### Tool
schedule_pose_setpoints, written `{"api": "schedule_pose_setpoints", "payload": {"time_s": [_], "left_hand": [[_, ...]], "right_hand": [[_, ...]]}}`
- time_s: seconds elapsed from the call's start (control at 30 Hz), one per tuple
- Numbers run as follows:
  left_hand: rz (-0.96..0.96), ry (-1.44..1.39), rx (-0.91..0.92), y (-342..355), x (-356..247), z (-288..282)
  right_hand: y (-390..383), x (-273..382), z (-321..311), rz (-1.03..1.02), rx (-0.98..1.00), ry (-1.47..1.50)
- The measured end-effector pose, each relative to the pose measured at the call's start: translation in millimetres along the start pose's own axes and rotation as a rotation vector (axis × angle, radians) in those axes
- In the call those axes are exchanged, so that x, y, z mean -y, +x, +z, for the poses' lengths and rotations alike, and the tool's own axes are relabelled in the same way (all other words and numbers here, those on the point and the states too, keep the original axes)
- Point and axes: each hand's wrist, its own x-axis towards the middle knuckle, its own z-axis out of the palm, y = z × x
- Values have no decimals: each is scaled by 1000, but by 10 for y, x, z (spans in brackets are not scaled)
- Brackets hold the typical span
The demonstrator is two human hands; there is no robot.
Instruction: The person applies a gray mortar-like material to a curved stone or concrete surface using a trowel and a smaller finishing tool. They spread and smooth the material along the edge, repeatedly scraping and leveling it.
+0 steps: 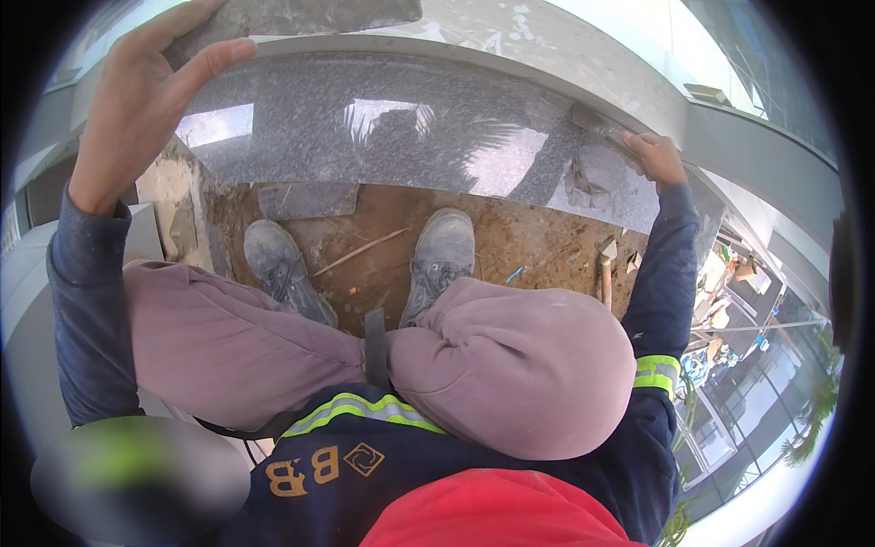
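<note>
1. Grey and polished, the granite slab (292, 114) lies in front of the person, beyond both boots (444, 255); its long axis goes from left to right, across the body, and its near edge borders the brown soil (547, 239).
2. The left hand (150, 96) is beyond the slab's left end, with thumb and fingers wide apart. It is at the left end of a grey flat stone piece (314, 15), which appears beyond the far edge of the slab. The upper border cuts the fingers, so I cannot tell if the grip is firm.
3. The right hand (654, 157) is near the slab's far right corner, with fingers bent narrowly; it seems to hold the lower end of a thin grey strip (597, 123). From this hand, the strip points up and to the left.
4. The main relation: the slab lies between the two hands, and the right hand is nearer to its surface.
5. By the slab's near edge, a granite offcut (310, 201) is at left, and a wooden-handled hammer (606, 278) is at right, beside the right forearm.
</note>
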Motion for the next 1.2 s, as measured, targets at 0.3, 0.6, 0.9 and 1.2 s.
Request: {"api": "schedule_pose_setpoints", "payload": {"time_s": [0.3,0.6,0.9,1.2], "left_hand": [[9,13,11,27,104,29],[-101,-60,-12,118,-173,121],[-207,-51,-110,89,102,191],[-51,22,48,143,189,192]], "right_hand": [[-1008,-131,7,-159,-154,215],[-596,-307,731,-223,-124,216],[-180,684,1045,-484,24,74],[-746,1686,1781,-787,158,144]]}}
